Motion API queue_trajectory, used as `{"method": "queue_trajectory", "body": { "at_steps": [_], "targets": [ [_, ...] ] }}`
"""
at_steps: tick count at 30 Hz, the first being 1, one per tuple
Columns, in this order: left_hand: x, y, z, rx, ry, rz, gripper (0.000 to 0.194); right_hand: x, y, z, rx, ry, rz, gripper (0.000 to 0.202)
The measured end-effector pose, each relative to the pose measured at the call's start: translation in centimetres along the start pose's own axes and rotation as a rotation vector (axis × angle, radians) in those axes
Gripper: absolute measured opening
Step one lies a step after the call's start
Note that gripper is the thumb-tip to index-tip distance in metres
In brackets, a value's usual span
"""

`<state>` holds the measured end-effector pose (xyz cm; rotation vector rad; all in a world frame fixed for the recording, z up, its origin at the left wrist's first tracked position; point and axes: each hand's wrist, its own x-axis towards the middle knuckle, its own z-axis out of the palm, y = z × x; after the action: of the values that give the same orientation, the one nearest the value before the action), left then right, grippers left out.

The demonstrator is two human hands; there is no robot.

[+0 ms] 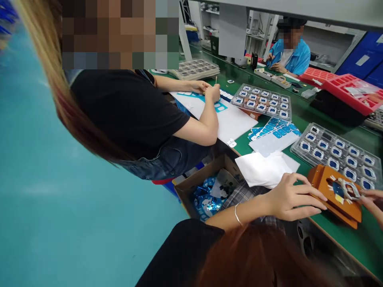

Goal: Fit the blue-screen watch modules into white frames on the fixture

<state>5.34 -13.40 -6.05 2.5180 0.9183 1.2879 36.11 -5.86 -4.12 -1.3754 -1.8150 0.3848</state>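
An orange jig (324,181) lies on the green bench (353,235) near its front edge. My left hand (291,196), with a thin bracelet on the wrist, grips the jig's left end, fingers spread over it. A small white ring-shaped part (348,189) with blue film sits in the jig's recess. My right hand (372,201), cut off by the frame's right edge, pinches that part with its fingertips. My hair and black sleeve fill the bottom of the view.
A clear tray (302,145) of blue-and-white parts lies behind the jig, and a second tray (236,95) farther back. White sheets (265,169) and blue sticker sheets (275,129) lie to the left. A cardboard box (191,185) of blue scraps sits below the bench. A co-worker's hand (212,93) works at a white board; another person sits at the back.
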Motion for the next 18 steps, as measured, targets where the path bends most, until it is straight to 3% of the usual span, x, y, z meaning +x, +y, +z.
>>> {"method": "queue_trajectory", "body": {
  "at_steps": [3,6,11,15,18],
  "targets": [
    [-2.2,1.2,1.0,-0.070,0.223,-0.150,0.031,-0.8,-1.5,0.4,0.035,0.206,-0.062,0.033],
    [-4.5,1.4,1.6,-0.081,0.342,-0.415,0.033,-1.8,-3.0,0.7,0.048,0.258,-0.153,0.028],
    [-7.5,0.9,1.5,-0.060,0.226,-0.602,0.025,-2.3,-4.5,1.5,-0.010,0.136,-0.270,0.020],
    [-8.7,0.2,0.1,0.013,0.058,-0.731,0.062,-1.9,-5.6,1.7,-0.129,0.219,-0.398,0.017],
    [-8.7,-0.1,-1.4,0.087,-0.053,-0.780,0.064,-2.0,-6.5,1.6,-0.172,0.188,-0.456,0.015]
  ]
}}
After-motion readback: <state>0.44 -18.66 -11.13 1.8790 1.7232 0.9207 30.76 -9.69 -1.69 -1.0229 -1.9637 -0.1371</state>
